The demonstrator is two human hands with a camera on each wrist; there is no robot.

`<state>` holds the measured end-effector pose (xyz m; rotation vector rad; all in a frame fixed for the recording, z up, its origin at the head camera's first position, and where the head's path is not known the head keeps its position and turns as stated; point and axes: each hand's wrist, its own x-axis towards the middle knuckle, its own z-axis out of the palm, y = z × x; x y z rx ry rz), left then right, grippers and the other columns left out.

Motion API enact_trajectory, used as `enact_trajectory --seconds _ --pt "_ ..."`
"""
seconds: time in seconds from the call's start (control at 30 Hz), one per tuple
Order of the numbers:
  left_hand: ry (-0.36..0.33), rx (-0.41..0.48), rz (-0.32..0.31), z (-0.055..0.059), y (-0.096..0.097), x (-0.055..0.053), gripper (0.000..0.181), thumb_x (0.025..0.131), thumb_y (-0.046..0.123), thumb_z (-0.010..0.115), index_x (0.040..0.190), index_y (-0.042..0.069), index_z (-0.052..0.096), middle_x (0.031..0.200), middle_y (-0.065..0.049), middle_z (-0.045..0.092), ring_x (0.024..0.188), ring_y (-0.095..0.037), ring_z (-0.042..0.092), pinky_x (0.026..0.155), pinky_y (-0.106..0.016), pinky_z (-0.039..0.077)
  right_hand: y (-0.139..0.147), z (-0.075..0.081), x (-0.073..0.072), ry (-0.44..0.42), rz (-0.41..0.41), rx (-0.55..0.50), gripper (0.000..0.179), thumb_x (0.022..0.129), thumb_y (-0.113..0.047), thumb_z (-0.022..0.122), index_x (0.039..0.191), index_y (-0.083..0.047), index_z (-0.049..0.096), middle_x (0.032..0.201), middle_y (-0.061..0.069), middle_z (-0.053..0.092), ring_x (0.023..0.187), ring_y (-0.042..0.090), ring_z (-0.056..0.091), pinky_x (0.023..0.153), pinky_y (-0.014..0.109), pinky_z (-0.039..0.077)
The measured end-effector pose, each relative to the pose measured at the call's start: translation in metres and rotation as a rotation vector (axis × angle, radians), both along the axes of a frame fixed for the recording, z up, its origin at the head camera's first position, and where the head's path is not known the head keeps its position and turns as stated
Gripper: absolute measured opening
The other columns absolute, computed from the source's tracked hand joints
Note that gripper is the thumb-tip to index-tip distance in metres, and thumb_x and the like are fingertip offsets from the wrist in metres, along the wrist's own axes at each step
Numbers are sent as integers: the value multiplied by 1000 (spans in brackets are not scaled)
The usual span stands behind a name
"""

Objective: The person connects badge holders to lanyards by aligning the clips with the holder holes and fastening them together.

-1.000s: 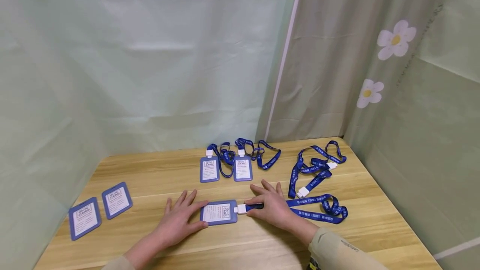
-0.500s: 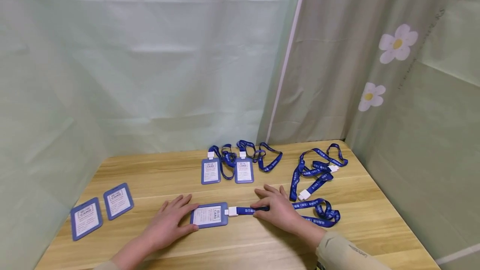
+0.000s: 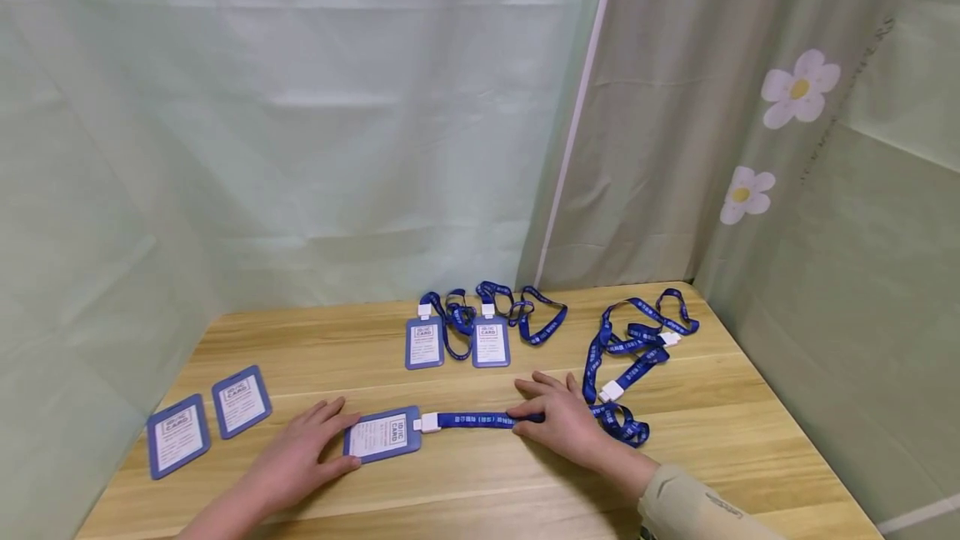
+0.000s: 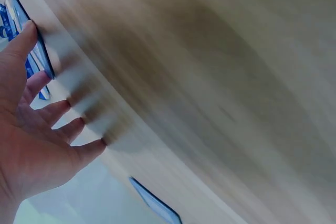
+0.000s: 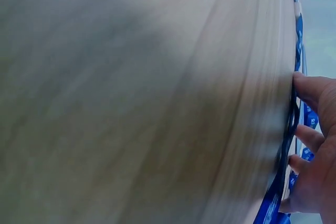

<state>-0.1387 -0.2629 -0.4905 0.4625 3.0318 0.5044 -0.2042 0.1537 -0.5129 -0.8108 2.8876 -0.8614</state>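
Badge holder [image 3: 382,433] lies flat on the bench [image 3: 480,490], turned sideways, top end facing right, white connector [image 3: 430,422] apparently joined to it, blue lanyard [image 3: 476,421] running right from there. Left hand [image 3: 300,448] pinches the holder's left end by its corners, thumb against index finger, other fingers spread. Right hand [image 3: 562,419] pinches the lanyard between thumb and index, remaining fingers fanned out; strap runs straight between connector and right hand, coils past it, close to the loose lanyards [image 3: 637,346]; can't tell if they touch. Step in hand looks like straightening the strap on a third set, hook-up likely done; latch too small to confirm. Two joined badges [image 3: 491,342] lie at the back, tops away from the person; two bare holders [image 3: 178,436] lie at the left. Next move, as judged: flatten the coiled part without twisting, then turn the set to match and park it in the back row. Risk: a hard tug could snag the loose lanyards.
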Motion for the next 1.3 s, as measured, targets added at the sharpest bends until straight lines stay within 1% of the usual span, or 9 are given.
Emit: enact_trajectory --seconds 0.27,0.33,0.47,0.6,0.83,1.03,1.2,1.27,1.3 --pt "6 12 49 -3 -9 7 73 88 62 71 136 8 63 152 -24 47 139 -50 41 108 -68 36 2 1 0 3 11 6 26 90 -35 80 115 -29 81 147 2 58 146 34 39 115 76 7" --pt "2 11 61 -4 -10 8 74 88 63 70 135 7 62 153 -24 46 139 -49 41 109 -66 36 2 1 -1 3 13 16 27 90 -35 80 116 -28 80 147 2 58 146 34 39 115 76 8" --pt "6 6 68 -4 -13 11 73 89 63 70 133 6 62 151 -27 46 138 -50 42 109 -66 37 4 2 1 12 11 47 27 92 -35 78 118 -29 79 148 2 57 145 34 40 115 75 9" --pt "2 -11 89 -2 -15 15 75 88 63 70 133 4 62 149 -30 47 135 -51 44 107 -66 39 8 4 3 44 7 94 27 93 -34 77 119 -29 79 147 3 58 143 35 43 115 74 11" --pt "12 -75 144 1 -14 20 82 89 65 68 131 -4 60 145 -36 46 131 -54 47 104 -66 42 11 6 7 117 11 168 30 94 -36 75 123 -27 77 146 6 58 140 37 46 116 73 14" --pt "-8 -150 217 3 -12 21 95 90 67 65 137 -14 52 143 -41 45 129 -56 48 103 -67 42 13 11 13 179 35 194 32 93 -32 75 124 -25 77 145 8 60 137 40 49 115 73 17" --pt "-1 -170 247 2 -13 23 97 89 71 62 136 -13 52 142 -41 46 128 -55 48 100 -68 43 15 12 15 215 49 210 31 93 -29 76 123 -23 77 145 10 59 137 40 49 114 73 19" --pt "15 -162 241 2 -14 26 100 89 74 60 139 -12 50 143 -40 45 128 -56 48 100 -68 43 17 12 16 217 64 204 32 94 -29 75 125 -23 76 147 10 58 137 41 48 114 73 19" --pt "22 -157 228 2 -14 27 101 89 75 58 142 -10 49 144 -39 45 128 -56 48 99 -68 44 19 12 17 216 75 202 33 95 -30 74 127 -22 75 148 10 57 138 42 47 114 74 18"
